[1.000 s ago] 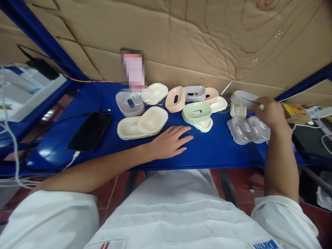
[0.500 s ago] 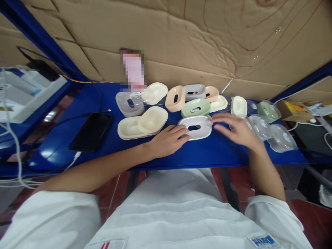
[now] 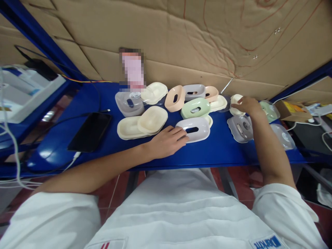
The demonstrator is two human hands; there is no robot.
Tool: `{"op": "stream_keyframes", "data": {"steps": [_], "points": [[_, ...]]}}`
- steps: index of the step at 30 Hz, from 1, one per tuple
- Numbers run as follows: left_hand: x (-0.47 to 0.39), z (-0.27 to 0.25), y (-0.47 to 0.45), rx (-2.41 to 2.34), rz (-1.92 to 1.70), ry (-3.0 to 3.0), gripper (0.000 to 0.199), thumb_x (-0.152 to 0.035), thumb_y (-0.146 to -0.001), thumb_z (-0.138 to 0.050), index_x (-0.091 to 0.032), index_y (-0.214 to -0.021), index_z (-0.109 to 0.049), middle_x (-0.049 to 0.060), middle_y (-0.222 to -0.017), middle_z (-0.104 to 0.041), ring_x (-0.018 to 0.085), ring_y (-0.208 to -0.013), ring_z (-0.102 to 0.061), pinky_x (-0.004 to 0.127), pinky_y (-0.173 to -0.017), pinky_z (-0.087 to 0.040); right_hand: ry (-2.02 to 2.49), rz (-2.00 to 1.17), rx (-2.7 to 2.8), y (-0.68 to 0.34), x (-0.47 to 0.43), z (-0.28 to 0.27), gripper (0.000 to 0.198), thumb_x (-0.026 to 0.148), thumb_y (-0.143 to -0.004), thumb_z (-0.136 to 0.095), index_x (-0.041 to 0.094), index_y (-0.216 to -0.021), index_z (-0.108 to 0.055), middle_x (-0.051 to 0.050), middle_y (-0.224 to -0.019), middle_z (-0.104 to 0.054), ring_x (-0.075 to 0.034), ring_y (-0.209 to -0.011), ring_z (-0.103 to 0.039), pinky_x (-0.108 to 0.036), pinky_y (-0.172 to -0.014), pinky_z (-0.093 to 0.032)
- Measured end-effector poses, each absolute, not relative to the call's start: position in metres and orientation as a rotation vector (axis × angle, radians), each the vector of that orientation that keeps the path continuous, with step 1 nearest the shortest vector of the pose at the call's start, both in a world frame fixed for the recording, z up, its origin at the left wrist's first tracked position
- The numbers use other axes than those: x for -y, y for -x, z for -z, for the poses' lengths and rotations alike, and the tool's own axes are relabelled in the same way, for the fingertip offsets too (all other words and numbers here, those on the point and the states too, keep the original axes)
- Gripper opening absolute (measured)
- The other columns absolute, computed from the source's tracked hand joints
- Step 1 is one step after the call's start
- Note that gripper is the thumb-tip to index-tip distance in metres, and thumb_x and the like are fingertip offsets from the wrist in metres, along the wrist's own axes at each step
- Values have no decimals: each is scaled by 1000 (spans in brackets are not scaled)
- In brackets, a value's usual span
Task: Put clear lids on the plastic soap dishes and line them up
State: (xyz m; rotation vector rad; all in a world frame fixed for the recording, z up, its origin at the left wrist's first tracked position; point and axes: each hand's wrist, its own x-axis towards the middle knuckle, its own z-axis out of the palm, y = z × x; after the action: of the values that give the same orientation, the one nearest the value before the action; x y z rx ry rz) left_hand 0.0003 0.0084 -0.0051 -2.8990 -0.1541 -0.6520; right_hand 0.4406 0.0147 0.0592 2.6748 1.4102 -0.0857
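Note:
At the left end of a pale lavender soap dish (image 3: 201, 134), my left hand (image 3: 168, 142) has its fingers curled over the rim. This oval dish has a dark slot in its base and sits near the table's front edge. My right hand (image 3: 247, 104) reaches to the back right, its fingers closed round a small cream dish (image 3: 236, 100). Just below that hand lies a clear lid (image 3: 239, 129) with a round sticker. A green slotted dish (image 3: 195, 108) stands behind the lavender one, beside a peach dish (image 3: 175, 99).
Stacked cream trays (image 3: 129, 128) lie left of my left hand. A black phone (image 3: 90, 132) with a cable rests on the blue table (image 3: 166, 162). More clear lids (image 3: 284, 136) are at the right, near a cardboard box (image 3: 292, 112). A cardboard wall (image 3: 166, 45) rises behind.
My right hand has moved from beside the lavender dish to the cream dish at the back right. The lavender dish has shifted slightly and tilted; my left hand stays at it.

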Motion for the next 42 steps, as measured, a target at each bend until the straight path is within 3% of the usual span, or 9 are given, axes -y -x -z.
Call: {"op": "stream_keyframes", "data": {"steps": [5, 10, 13, 16, 22, 28, 33, 38, 42], "points": [[-8, 2, 0, 319, 935, 2895, 17, -24, -111, -53, -17, -113, -69, 8, -112, -75, 23, -106, -70, 36, -87, -50, -2745, 7, -1385, -426, -15, -59, 47, 39, -93, -77, 3, -123, -75, -33, -134, -67, -29, -112, -67, -44, -93, -45], [-19, -7, 3, 505, 1358, 2864, 13, -26, -109, -59, -19, -117, -65, 10, -116, -76, 23, -107, -72, 37, -93, -56, -2834, -206, -1521, -414, 10, -79, 33, 29, -98, -66, 7, -123, -74, -26, -124, -72, -26, -102, -68, -39, -90, -47], [-27, -10, 6, 581, 1521, 2837, 18, -27, -108, -60, -20, -124, -62, 11, -122, -74, 25, -114, -70, 41, -100, -57, -2798, -423, -1974, -384, 55, -79, 24, 29, -98, -68, 16, -118, -71, -18, -117, -75, -27, -101, -70, -38, -92, -51], [-29, -11, 8, 561, 1572, 2839, 22, -27, -107, -59, -20, -128, -60, 12, -125, -72, 26, -118, -68, 43, -103, -56, -2454, -396, -2540, -332, 108, -57, 18, 32, -101, -68, 23, -116, -69, -12, -113, -77, -31, -103, -72, -45, -92, -56], [-15, -10, 5, 287, 1263, 2841, 15, -23, -108, -56, -19, -121, -63, 10, -115, -74, 25, -110, -69, 39, -93, -54, -2038, -1, -2893, -250, 153, 3, 22, 28, -109, -59, 32, -129, -66, -6, -126, -77, -29, -116, -73, -50, -94, -59], [-3, -7, 3, 112, 916, 2895, 15, -20, -108, -54, -16, -109, -68, 9, -109, -75, 22, -97, -68, 36, -83, -49, -2213, -377, -3013, -262, 153, 14, 36, 27, -100, -74, 38, -133, -64, -4, -113, -78, -30, -106, -75, -53, -95, -60], [-2, -3, 3, 28, 706, 2984, 17, -17, -105, -55, -15, -112, -70, 9, -106, -75, 23, -99, -68, 37, -83, -45, -2153, -225, -2968, -266, 148, 14, 68, 41, -98, -77, 39, -159, -47, -11, -155, -62, -38, -144, -59, -62, -115, -53], [-4, 0, 2, -62, 599, 2983, 19, -34, -104, -64, -17, -111, -69, 9, -108, -73, 25, -101, -65, 39, -84, -42, -1954, -46, -3013, -258, 141, 19, 49, 25, -106, -63, 38, -153, -57, -5, -150, -68, -30, -146, -59, -55, -119, -52], [-4, 0, 2, -68, 535, 2978, 14, -29, -102, -66, -18, -111, -69, 8, -107, -72, 24, -99, -64, 38, -83, -39, -1911, -14, -3027, -266, 142, 9, 43, 27, -107, -61, 36, -150, -62, -5, -149, -69, -29, -145, -60, -54, -119, -52]]}}
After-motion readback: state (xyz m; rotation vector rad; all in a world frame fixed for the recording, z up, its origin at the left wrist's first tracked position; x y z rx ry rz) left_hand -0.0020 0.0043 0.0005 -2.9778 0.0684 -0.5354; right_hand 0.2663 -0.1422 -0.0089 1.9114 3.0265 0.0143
